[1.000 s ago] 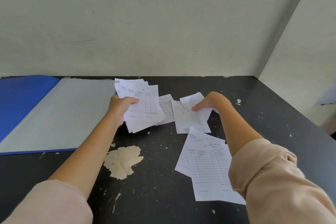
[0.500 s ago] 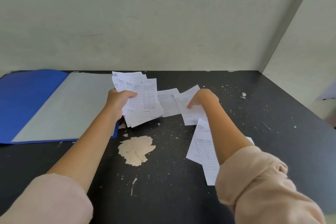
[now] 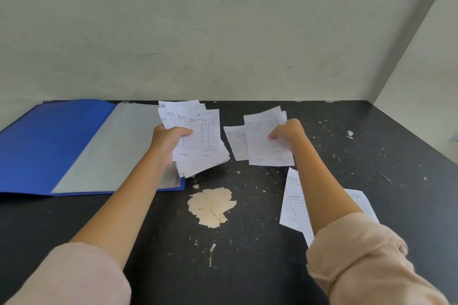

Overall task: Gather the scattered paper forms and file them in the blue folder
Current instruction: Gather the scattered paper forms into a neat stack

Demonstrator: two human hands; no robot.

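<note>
The blue folder (image 3: 54, 146) lies open at the left of the dark table, its grey inner sheet (image 3: 119, 146) facing up. My left hand (image 3: 166, 141) grips a fanned stack of white forms (image 3: 200, 136) just right of the folder. My right hand (image 3: 288, 134) holds a couple of forms (image 3: 267, 148) lifted off the table, thumb on top. One small form (image 3: 236, 141) lies flat between the two hands. More forms (image 3: 295, 203) lie under my right forearm, partly hidden by it.
A pale patch of peeled paint (image 3: 210, 205) marks the table (image 3: 247, 267) in the middle, with small white flecks around it. A wall runs along the back, and another wall closes the right side.
My right hand has picked up forms from the table and lifted them. The view has shifted, so the folder shows further right. The left hand still holds its stack.
</note>
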